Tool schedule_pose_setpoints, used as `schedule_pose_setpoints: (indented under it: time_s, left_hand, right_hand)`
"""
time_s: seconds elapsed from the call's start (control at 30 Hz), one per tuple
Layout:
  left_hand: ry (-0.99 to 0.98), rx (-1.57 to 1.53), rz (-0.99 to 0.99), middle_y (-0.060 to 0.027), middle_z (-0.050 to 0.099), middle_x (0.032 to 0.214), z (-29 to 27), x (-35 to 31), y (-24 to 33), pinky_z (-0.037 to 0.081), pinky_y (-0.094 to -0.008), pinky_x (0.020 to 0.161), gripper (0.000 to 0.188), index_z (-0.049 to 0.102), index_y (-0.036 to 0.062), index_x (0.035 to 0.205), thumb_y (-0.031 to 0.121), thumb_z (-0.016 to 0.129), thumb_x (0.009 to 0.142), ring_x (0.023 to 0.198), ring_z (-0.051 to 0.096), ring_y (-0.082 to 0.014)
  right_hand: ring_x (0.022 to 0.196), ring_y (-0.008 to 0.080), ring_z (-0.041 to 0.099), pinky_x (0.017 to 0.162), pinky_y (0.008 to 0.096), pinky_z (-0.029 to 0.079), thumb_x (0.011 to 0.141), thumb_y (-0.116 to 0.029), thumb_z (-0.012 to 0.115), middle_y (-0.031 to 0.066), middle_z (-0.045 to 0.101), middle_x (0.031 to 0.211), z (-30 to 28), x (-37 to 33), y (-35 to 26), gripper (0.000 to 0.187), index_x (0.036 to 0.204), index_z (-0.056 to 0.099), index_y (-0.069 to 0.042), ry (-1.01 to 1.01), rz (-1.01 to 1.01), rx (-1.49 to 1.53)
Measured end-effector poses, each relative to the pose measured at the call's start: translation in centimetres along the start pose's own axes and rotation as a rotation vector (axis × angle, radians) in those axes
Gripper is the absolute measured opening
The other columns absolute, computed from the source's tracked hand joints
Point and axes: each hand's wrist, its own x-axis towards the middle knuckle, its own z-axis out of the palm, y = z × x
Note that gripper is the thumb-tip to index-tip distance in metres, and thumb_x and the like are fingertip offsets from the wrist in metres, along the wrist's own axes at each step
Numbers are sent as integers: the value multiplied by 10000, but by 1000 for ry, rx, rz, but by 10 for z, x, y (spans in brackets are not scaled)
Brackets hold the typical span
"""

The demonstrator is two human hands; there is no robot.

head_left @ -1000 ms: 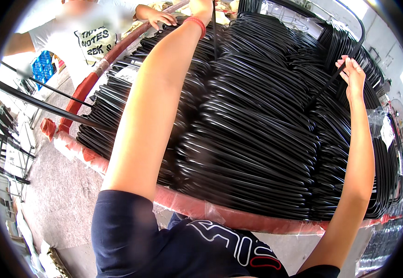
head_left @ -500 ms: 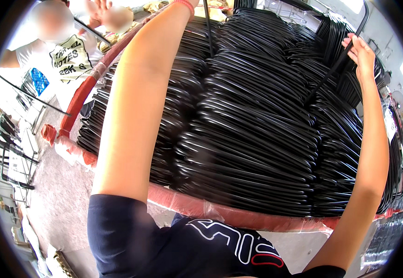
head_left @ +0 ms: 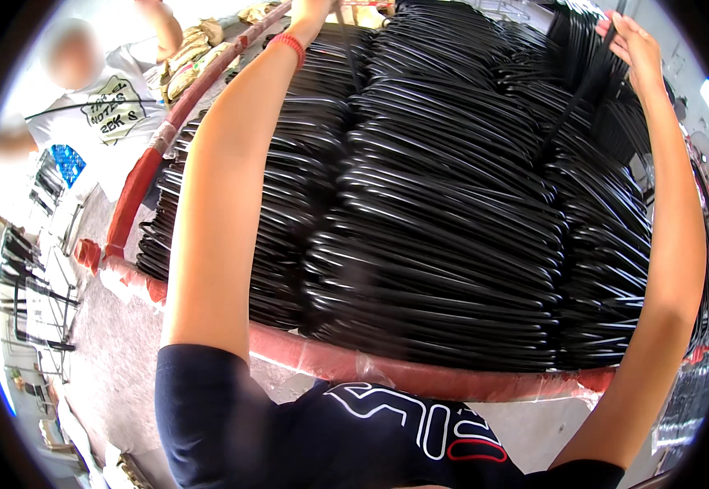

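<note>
Before me lies a big stack of bent black metal tubes (head_left: 452, 220), packed in several rows. My right hand (head_left: 638, 50) is raised at its far right, closed with thumb and fingers round a black metal tube (head_left: 570, 110) that slants down toward the stack. My left hand (head_left: 312, 10) is stretched out over the far left part, a red band round the wrist. The upper edge of the picture cuts off its fingers. Beside it another black tube length (head_left: 348, 49) runs down to the stack; whether the hand grips it is hidden.
Red plastic-wrapped rails (head_left: 420, 381) border the stack at the front and left. A person in a white printed shirt (head_left: 118, 106) stands beyond the left rail. Black tube frames (head_left: 24, 285) stand on the left, and tan sacks (head_left: 195, 49) lie at the far left.
The view has shifted slightly. My left hand has come back a little, so its wrist band shows fully. My right hand is higher, still on the tube. The other person has moved.
</note>
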Motion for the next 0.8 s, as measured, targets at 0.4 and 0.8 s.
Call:
schedule_pose_setpoints:
  time_s: [0.4,0.8]
  left_hand:
    - [-57,193,-132,-19,644,693,28,-30,-28,463,-239,570,152,648,69,841,180,550,805,609,594,-88]
    - [-92,85,-158,-32,612,720,17,-16,-13,463,-211,518,118,581,15,884,102,521,831,603,559,-88]
  right_hand:
    - [783,207,596,642,314,492,828,-184,514,104,599,850,3,-4,-13,197,937,551,-24,187,33,34]
    - [814,155,561,728,289,477,824,-262,547,66,568,954,-4,-44,2,306,1058,503,-71,-221,82,-95]
